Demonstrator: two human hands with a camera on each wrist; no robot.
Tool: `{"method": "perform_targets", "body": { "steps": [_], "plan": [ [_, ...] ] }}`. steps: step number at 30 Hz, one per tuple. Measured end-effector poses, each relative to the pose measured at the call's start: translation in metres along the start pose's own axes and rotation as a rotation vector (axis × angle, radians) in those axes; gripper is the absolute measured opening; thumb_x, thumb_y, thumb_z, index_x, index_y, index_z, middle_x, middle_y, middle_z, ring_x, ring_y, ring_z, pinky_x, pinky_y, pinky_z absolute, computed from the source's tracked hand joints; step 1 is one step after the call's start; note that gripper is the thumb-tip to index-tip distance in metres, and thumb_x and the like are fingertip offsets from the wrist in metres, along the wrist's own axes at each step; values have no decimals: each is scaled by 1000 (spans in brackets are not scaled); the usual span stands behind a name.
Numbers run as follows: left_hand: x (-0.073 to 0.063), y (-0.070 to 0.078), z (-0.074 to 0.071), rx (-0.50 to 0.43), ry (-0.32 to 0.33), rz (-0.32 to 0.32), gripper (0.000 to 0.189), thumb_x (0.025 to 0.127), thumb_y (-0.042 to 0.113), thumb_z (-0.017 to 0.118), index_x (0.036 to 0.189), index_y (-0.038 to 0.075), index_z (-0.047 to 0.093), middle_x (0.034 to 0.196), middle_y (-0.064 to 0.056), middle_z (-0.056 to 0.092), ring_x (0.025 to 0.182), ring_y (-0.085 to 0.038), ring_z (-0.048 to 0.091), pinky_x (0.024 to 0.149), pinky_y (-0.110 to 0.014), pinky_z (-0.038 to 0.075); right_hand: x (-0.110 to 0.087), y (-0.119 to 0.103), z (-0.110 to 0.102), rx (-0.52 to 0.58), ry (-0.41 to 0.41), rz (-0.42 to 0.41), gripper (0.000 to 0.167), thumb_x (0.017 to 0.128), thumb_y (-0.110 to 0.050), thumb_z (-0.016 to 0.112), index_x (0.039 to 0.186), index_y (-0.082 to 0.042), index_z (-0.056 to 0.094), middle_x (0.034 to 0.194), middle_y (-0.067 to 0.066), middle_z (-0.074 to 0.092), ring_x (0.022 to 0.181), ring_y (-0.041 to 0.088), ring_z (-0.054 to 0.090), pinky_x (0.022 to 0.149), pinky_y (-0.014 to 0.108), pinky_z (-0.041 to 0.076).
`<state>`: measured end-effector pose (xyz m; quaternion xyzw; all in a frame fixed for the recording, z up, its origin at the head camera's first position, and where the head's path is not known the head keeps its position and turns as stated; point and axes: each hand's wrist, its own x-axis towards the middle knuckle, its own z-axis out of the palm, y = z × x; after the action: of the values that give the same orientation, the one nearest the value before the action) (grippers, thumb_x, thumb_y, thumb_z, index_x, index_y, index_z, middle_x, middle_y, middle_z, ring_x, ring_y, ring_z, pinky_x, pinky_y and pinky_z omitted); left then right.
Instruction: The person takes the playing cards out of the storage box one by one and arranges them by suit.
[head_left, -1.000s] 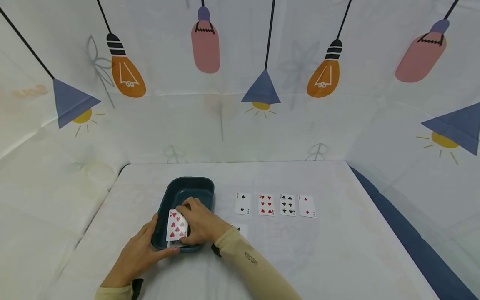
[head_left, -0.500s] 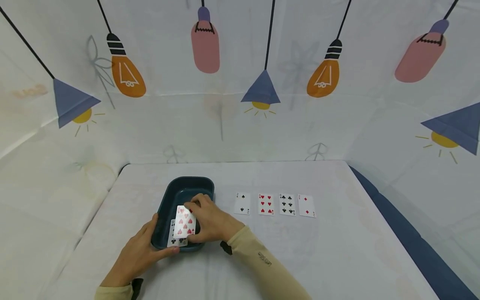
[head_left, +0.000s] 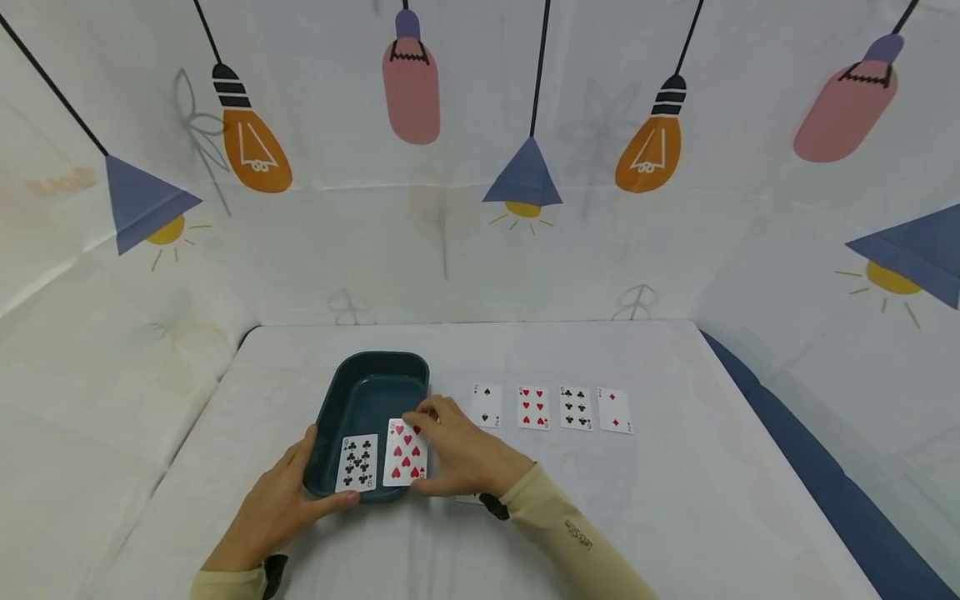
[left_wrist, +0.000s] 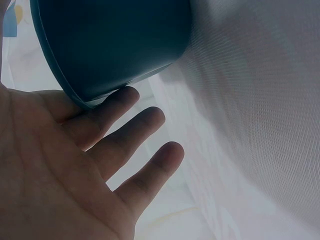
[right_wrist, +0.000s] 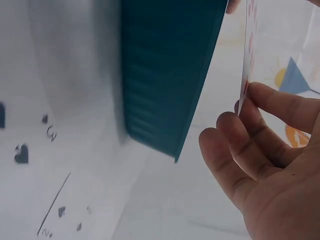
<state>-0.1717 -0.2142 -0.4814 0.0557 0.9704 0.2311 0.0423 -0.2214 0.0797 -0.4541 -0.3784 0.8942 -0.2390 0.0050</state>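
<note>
In the head view my right hand [head_left: 465,450] pinches a playing card of hearts [head_left: 405,454] by its right edge, over the right side of a dark teal tray [head_left: 318,467]. The right wrist view shows that card [right_wrist: 250,45] edge-on between thumb and fingertips, above the tray's rim. A playing card of clubs [head_left: 357,463] lies face up in the tray's near left part. My left hand [head_left: 281,500] rests at the tray's near left corner, thumb along the front rim. Its fingers [left_wrist: 135,130] extend, spread, beside the tray's outer wall [left_wrist: 115,45].
Right of the tray lie a two of spades [head_left: 486,406], a six of hearts [head_left: 533,408], a six of clubs [head_left: 576,409] and a two of diamonds [head_left: 614,411]. Another card [head_left: 468,499] shows partly beneath the right wrist. A lamp-printed white cloth [head_left: 450,250] hangs behind the table.
My right hand has lifted the hearts card off the clubs card and carried it rightwards, uncovering the clubs card. The left hand and tray have stayed in place.
</note>
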Motion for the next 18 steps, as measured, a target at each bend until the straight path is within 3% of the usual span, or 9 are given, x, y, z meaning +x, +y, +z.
{"method": "perform_targets", "body": {
  "steps": [11,18],
  "plan": [
    [-1,-1,1,-11,18,16,130,72,77,73,160,-3,19,151,-32,40,129,-53,48,96,-66,44,-34,16,-4,85,-19,46,79,80,-37,84,147,-14,49,136,2,43,121,14,44,96,21,48],
    [-1,-2,-1,-13,14,19,129,74,76,73,160,-2,17,152,-33,38,129,-55,47,95,-67,44,-55,38,-2,72,0,47,79,79,-37,86,145,-12,50,134,3,44,118,13,46,97,23,48]
  ]
}}
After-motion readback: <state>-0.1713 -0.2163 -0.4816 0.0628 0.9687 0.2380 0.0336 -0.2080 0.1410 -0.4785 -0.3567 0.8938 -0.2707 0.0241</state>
